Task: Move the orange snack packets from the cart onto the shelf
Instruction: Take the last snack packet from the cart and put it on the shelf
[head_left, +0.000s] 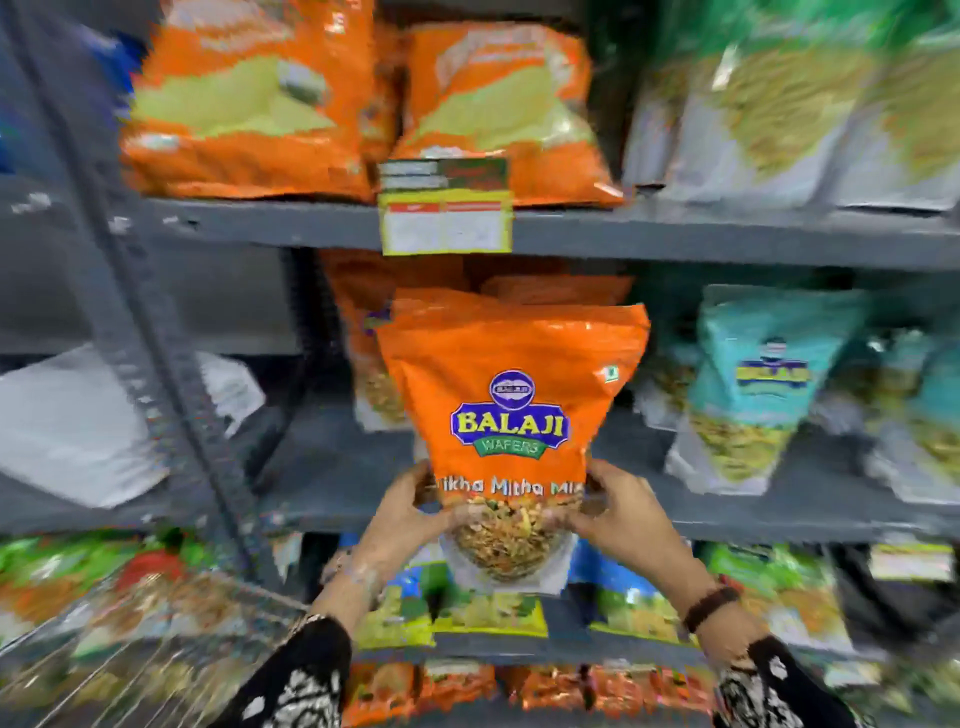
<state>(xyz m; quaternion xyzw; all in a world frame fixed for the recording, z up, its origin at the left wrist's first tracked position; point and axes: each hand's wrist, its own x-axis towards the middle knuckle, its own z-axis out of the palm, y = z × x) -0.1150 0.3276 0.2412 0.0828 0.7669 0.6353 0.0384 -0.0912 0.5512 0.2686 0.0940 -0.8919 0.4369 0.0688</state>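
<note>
An orange Balaji snack packet (511, 395) stands upright in front of the middle grey shelf (332, 467), held by its lower sides. My left hand (408, 512) grips its left edge and my right hand (621, 506) grips its right edge. Behind it on the same shelf stand more orange packets (363, 322), partly hidden. The wire cart (135, 649) sits at the lower left with blurred packets inside.
The upper shelf carries large orange packets (249, 104) and a price tag (445, 208). Teal packets (769, 384) stand to the right of the held packet. A grey slotted upright (150, 332) runs down the left. Lower shelves hold green and blue packets (488, 608).
</note>
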